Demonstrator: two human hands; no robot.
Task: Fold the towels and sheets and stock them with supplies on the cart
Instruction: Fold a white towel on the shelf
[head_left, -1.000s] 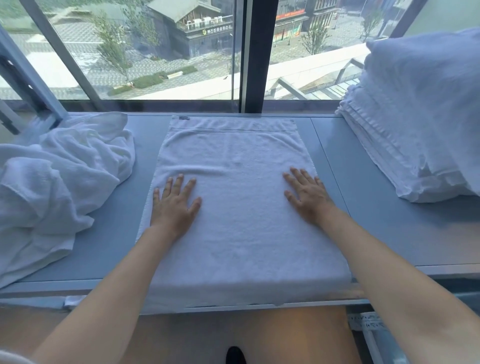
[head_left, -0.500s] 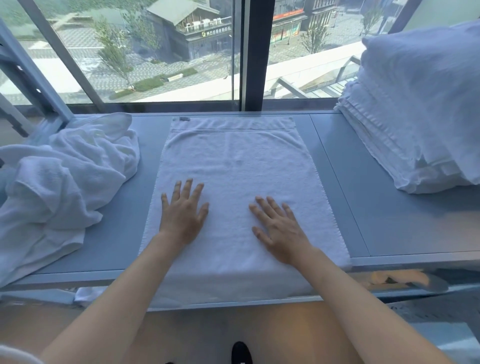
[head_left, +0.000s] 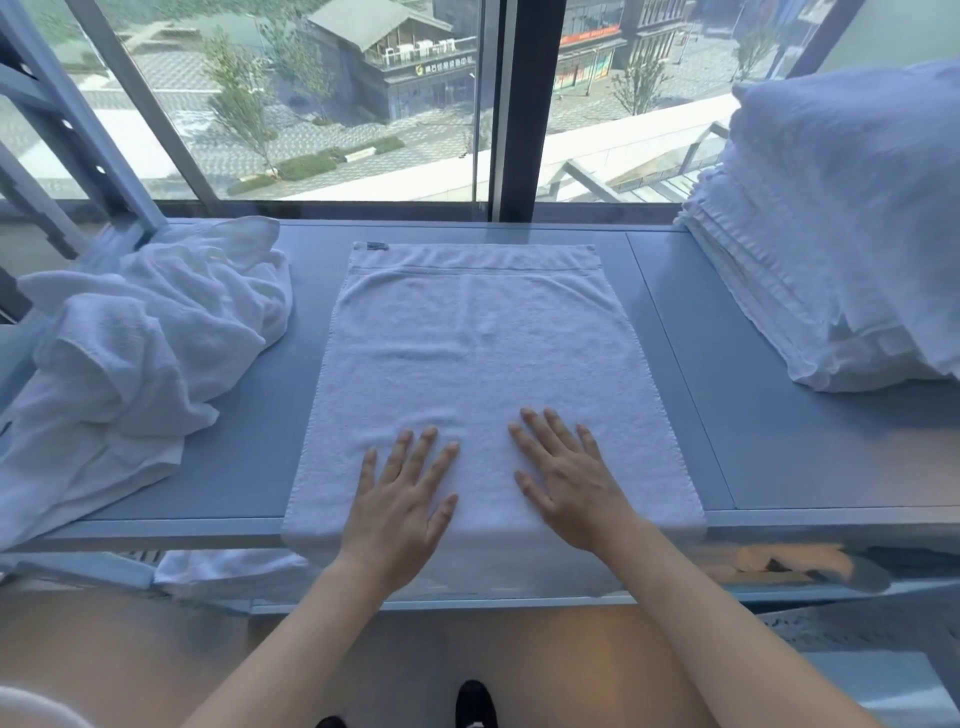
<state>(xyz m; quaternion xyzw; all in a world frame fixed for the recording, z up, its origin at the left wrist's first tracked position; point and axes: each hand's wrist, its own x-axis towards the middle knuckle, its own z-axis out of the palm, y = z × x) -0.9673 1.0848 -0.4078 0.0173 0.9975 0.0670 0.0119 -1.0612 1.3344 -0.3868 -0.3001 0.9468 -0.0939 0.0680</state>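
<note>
The white towel (head_left: 483, 374) lies spread flat at the middle of the blue-grey shelf (head_left: 727, 415), its hemmed edge with a small dark tag at 12 o'clock by the window and its near end hanging over the shelf's front lip at 6 o'clock. Both hands rest on its near part, close together: the left hand (head_left: 397, 512) at about 7 o'clock of the towel's middle, the right hand (head_left: 571, 488) at about 5 o'clock, each palm down with fingers straight and spread, pressing the cloth and gripping nothing. This looks like the smoothing that comes ahead of a fold; the towel shows no crease or doubled layer on top, so its folding seems barely begun. At 3 o'clock, well apart from it, a stack of folded white linen (head_left: 831, 260) stands tall against the glass, which suggests a good share of the folding is done. At 9 o'clock, near but not touching, a crumpled heap of white towels (head_left: 140, 353) waits unfolded, and a bit of white cloth (head_left: 228, 571) shows below the shelf at 7 o'clock. No supplies show, and whether this shelf belongs to the cart cannot be told, so the stocking appears still to come.
</note>
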